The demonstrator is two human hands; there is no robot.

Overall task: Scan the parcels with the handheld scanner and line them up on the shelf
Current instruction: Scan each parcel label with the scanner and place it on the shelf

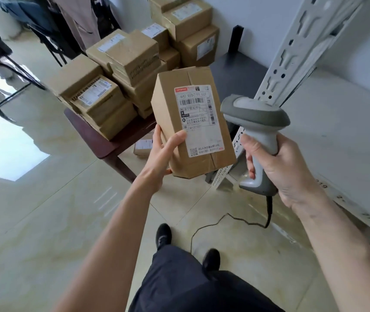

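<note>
At centre frame the left hand (pixel 164 152) holds the parcel (pixel 193 122) by its lower edge, fingers wrapped round stiff, seemingly light cardboard; the right hand (pixel 276 167) grips the scanner (pixel 256 131) handle; tape looks slippery.

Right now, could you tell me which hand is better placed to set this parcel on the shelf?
Left. The left hand already grips the parcel, label up, while the right hand is wrapped round the scanner handle. The shelf lies to the right, so probably a reach across.
</note>
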